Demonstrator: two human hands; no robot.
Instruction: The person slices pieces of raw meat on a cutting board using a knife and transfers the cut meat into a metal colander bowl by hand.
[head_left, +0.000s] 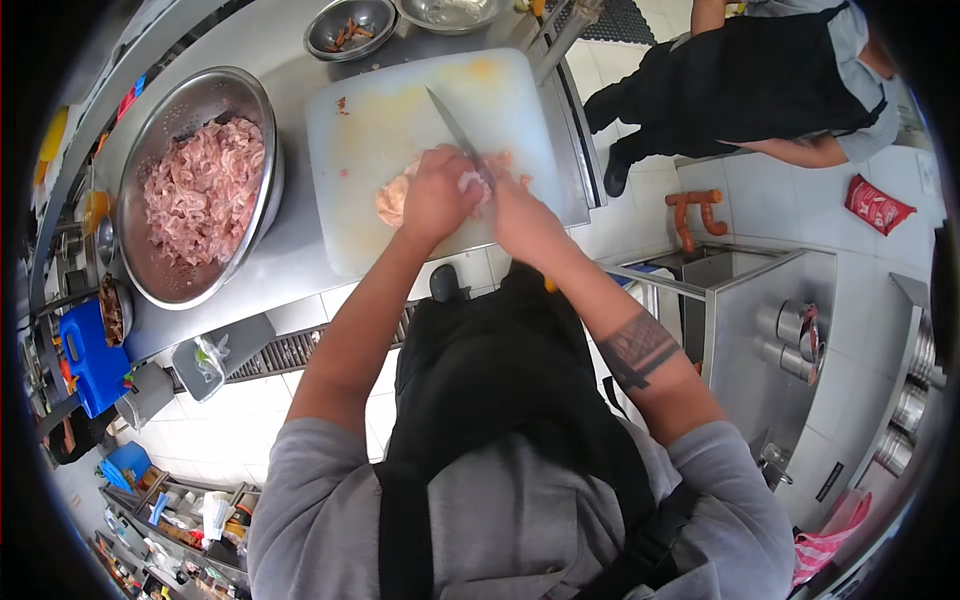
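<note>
On the white cutting board (350, 130) lies a piece of raw chicken (393, 203). My left hand (440, 195) presses down on the meat with curled fingers. In my right hand (525, 220) is a kitchen knife (452, 122), its blade pointing away from me and angled to the left across the meat. The knife's handle is hidden inside the closed fingers. Small scraps of meat lie about the board. Left of the board stands a large steel bowl (262, 215) filled with cut raw meat (205, 190).
Behind the board are a small steel bowl (318, 42) with brownish pieces and another steel bowl (450, 14). A person in a black apron (755, 80) stands at the right. A blue jug (92, 355) and a grey bin (200, 370) are on the left.
</note>
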